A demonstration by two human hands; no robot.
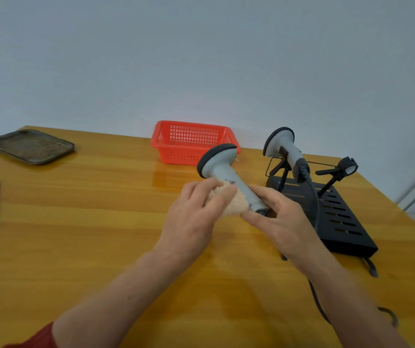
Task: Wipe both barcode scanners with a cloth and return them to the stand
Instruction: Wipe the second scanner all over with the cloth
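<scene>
Cloth (229, 200) sits bunched in the left grip (193, 217) against the held scanner (222, 167) (handle end apparently pinched by the right grip (276, 214)); second scanner (283, 146) rests on the stand (339, 222).

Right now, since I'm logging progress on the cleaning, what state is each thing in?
Held scanner: off the stand, tilted, head up, gripped at the handle end by the right hand.
Cloth: bunched, held against that handle by the left hand.
Second scanner: seated in the stand's left cradle, cable attached.
Stand: on the table, right cradle empty.
Red basket: upright by the wall.
Metal tray: flat at the table's far left corner.
</scene>
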